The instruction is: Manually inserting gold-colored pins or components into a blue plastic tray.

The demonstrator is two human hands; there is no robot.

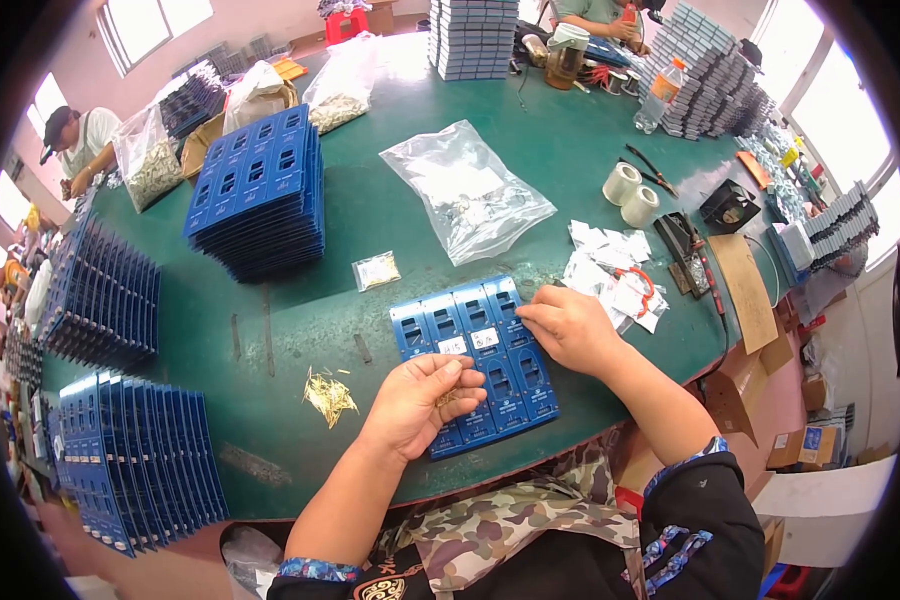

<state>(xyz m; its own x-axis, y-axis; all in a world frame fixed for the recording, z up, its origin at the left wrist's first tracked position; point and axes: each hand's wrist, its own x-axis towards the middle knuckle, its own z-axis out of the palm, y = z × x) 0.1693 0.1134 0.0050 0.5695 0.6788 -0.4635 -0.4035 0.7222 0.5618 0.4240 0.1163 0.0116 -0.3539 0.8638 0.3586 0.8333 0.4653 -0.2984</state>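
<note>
A blue circuit board panel [530, 362] lies flat on the green table in front of me, with rows of rectangular cut-outs and two white labels. My left hand [415, 405] is cupped palm up over its lower left part, fingers curled round some small gold-coloured pins [444, 399]. At the panel's upper right edge, my right hand [574, 328] has thumb and fingertips pinched together. Whatever is between those fingertips is too small or hidden to make out. A loose heap of gold-coloured pins [330, 398] lies on the table left of my left hand.
Blue panel stacks stand at the left [255, 190], [135, 460]. Beyond the panel lie a small pin bag [376, 271] and a large clear bag [470, 190]. White packets [610, 265], red-handled scissors [638, 290], tape rolls [622, 184] and a soldering iron [712, 275] sit right. Other people work farther off.
</note>
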